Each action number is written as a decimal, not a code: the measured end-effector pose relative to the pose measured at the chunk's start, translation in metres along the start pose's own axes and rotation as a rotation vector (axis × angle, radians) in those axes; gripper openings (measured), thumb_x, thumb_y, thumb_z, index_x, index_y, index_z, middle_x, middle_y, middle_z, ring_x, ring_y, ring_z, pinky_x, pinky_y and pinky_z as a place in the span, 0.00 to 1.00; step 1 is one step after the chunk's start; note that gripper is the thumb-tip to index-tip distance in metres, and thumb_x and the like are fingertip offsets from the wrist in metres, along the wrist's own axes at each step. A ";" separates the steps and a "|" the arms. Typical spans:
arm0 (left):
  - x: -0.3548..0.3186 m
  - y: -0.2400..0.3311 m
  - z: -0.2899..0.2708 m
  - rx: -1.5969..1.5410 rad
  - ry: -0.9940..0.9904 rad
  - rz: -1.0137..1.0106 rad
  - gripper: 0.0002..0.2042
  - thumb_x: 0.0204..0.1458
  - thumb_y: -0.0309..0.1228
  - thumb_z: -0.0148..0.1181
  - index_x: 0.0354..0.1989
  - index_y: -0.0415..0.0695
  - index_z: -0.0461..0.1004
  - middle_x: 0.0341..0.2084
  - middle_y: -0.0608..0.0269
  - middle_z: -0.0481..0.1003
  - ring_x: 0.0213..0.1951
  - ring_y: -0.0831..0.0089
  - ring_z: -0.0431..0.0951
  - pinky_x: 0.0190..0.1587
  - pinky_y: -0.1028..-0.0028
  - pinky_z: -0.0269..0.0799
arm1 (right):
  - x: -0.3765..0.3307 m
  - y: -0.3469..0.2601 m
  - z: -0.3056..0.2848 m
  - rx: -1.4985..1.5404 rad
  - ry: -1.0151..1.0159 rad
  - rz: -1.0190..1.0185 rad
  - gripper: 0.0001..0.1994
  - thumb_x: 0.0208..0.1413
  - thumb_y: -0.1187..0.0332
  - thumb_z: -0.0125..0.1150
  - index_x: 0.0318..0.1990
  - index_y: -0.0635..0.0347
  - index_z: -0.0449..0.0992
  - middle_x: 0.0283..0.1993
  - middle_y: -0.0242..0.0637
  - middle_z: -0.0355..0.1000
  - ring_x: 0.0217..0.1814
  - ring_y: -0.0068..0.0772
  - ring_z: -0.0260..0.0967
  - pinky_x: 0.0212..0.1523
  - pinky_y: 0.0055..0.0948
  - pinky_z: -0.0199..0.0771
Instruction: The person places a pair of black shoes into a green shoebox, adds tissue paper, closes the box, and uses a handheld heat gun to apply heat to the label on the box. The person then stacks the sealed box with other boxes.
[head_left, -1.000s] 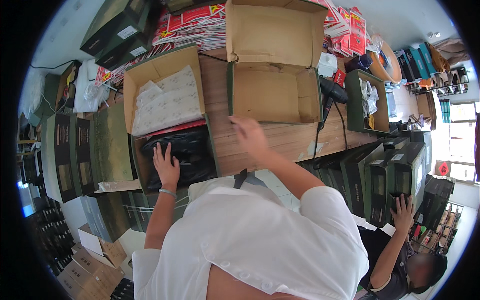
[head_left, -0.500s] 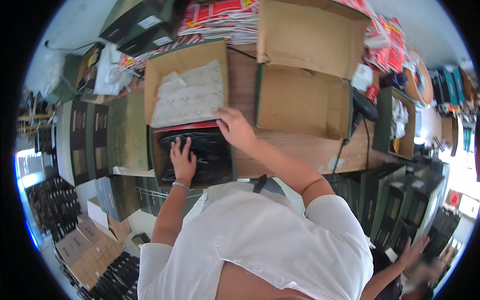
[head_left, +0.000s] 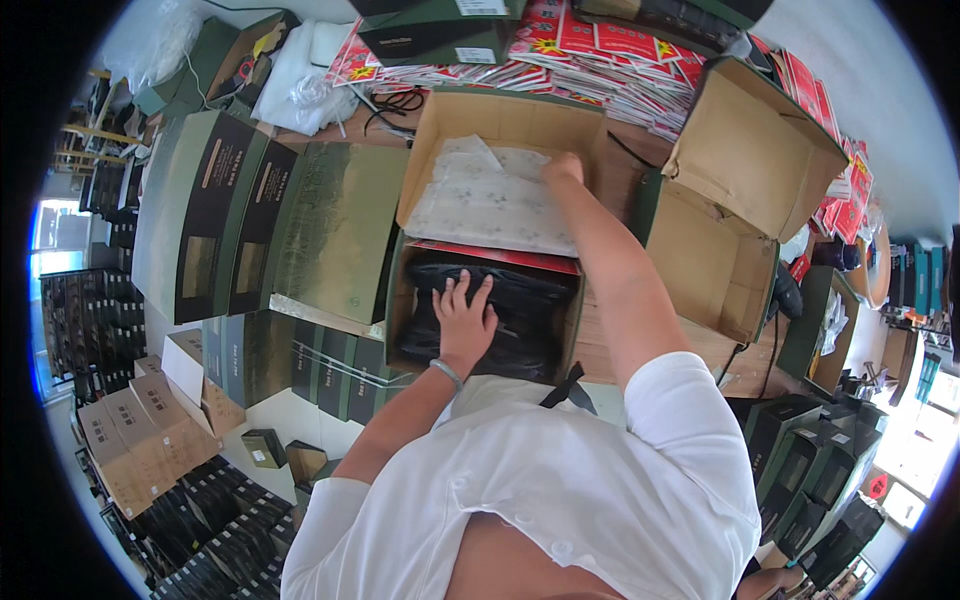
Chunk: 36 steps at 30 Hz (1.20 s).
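Box (head_left: 402, 312) filled, lid (head_left: 480, 115) not yet closed
Black bag (head_left: 530, 310) touched by spread left hand (head_left: 467, 322); paper (head_left: 490, 215) not folded over; grip of right hand (head_left: 563, 170) cannot be told

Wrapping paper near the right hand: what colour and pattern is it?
The wrapping paper is white with small grey motifs, best seen in the head view.

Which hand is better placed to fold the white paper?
Probably the right hand: it is at the far corner of the white paper, while the left hand rests on the black bundle.
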<state>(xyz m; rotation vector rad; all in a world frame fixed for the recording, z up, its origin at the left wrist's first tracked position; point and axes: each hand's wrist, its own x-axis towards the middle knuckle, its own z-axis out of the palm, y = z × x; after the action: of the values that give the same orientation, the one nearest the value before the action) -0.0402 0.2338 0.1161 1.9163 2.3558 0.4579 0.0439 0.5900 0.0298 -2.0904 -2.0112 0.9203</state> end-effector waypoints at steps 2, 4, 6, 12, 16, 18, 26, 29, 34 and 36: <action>0.000 -0.003 -0.001 -0.006 -0.028 0.007 0.27 0.53 0.36 0.57 0.65 0.58 0.65 0.64 0.50 0.59 0.64 0.44 0.58 0.67 0.39 0.46 | -0.005 0.002 -0.005 0.276 -0.033 -0.031 0.12 0.56 0.69 0.61 0.47 0.62 0.77 0.52 0.46 0.75 0.48 0.33 0.74 0.49 0.32 0.73; -0.008 -0.007 0.000 -0.059 -0.013 -0.028 0.27 0.53 0.37 0.56 0.65 0.57 0.65 0.65 0.50 0.58 0.64 0.45 0.58 0.67 0.39 0.44 | -0.058 -0.024 -0.034 0.684 -0.019 -0.009 0.11 0.55 0.68 0.64 0.44 0.63 0.79 0.49 0.43 0.78 0.42 0.27 0.74 0.47 0.28 0.72; -0.008 -0.011 -0.002 -0.175 -0.002 -0.034 0.26 0.53 0.34 0.56 0.64 0.54 0.66 0.64 0.52 0.59 0.65 0.47 0.57 0.68 0.40 0.43 | -0.110 -0.031 -0.069 0.831 -0.045 -0.250 0.13 0.55 0.68 0.65 0.46 0.63 0.77 0.52 0.39 0.76 0.40 0.24 0.71 0.47 0.27 0.71; -0.007 -0.068 -0.031 -1.137 -0.131 -0.204 0.17 0.58 0.30 0.53 0.57 0.45 0.68 0.49 0.56 0.74 0.55 0.57 0.72 0.58 0.59 0.66 | -0.329 0.017 -0.107 0.201 -0.096 -0.785 0.11 0.51 0.81 0.59 0.43 0.62 0.74 0.50 0.43 0.76 0.54 0.47 0.71 0.56 0.35 0.69; -0.001 -0.119 -0.066 -1.769 -0.499 -0.917 0.29 0.63 0.54 0.41 0.63 0.45 0.57 0.52 0.48 0.71 0.54 0.56 0.73 0.56 0.56 0.71 | -0.410 0.053 -0.071 0.281 -0.309 -0.696 0.22 0.47 0.83 0.61 0.51 0.56 0.73 0.59 0.45 0.67 0.60 0.54 0.64 0.59 0.39 0.68; 0.012 -0.126 -0.099 -1.692 -0.657 -1.067 0.38 0.59 0.64 0.37 0.67 0.45 0.54 0.57 0.46 0.67 0.57 0.52 0.70 0.58 0.44 0.65 | -0.424 0.057 -0.061 0.299 -0.325 -0.646 0.24 0.47 0.84 0.61 0.53 0.54 0.73 0.63 0.44 0.63 0.62 0.52 0.63 0.59 0.39 0.68; -0.048 -0.146 -0.083 -1.340 -0.590 -0.710 0.26 0.51 0.26 0.66 0.57 0.37 0.62 0.40 0.58 0.76 0.40 0.69 0.78 0.43 0.69 0.76 | -0.437 0.105 -0.040 0.308 -0.230 -0.646 0.20 0.47 0.82 0.59 0.49 0.54 0.79 0.39 0.41 0.77 0.47 0.49 0.70 0.52 0.39 0.67; -0.077 -0.149 -0.074 -1.077 -0.290 -0.583 0.23 0.53 0.26 0.65 0.56 0.38 0.65 0.38 0.61 0.76 0.37 0.70 0.77 0.40 0.69 0.75 | -0.444 0.119 -0.033 0.319 -0.112 -0.697 0.17 0.47 0.82 0.58 0.45 0.54 0.80 0.39 0.39 0.76 0.45 0.48 0.70 0.51 0.39 0.66; -0.097 -0.124 -0.083 -0.451 -0.111 -0.400 0.25 0.49 0.24 0.65 0.57 0.44 0.66 0.36 0.57 0.74 0.37 0.61 0.76 0.41 0.63 0.71 | -0.440 0.135 -0.017 0.230 -0.094 -0.775 0.11 0.51 0.77 0.62 0.42 0.54 0.80 0.38 0.36 0.75 0.46 0.44 0.69 0.51 0.39 0.66; -0.102 -0.109 -0.088 -0.307 -0.001 -0.300 0.24 0.48 0.25 0.64 0.56 0.46 0.67 0.38 0.55 0.73 0.43 0.57 0.73 0.46 0.59 0.68 | -0.447 0.134 -0.018 0.182 -0.007 -0.756 0.13 0.51 0.72 0.64 0.45 0.52 0.79 0.44 0.37 0.73 0.50 0.44 0.67 0.54 0.40 0.64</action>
<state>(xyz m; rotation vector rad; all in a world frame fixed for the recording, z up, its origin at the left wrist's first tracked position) -0.1421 0.0997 0.1565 1.4061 2.3505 0.7371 0.1943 0.1609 0.1379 -1.0703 -2.3210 0.8929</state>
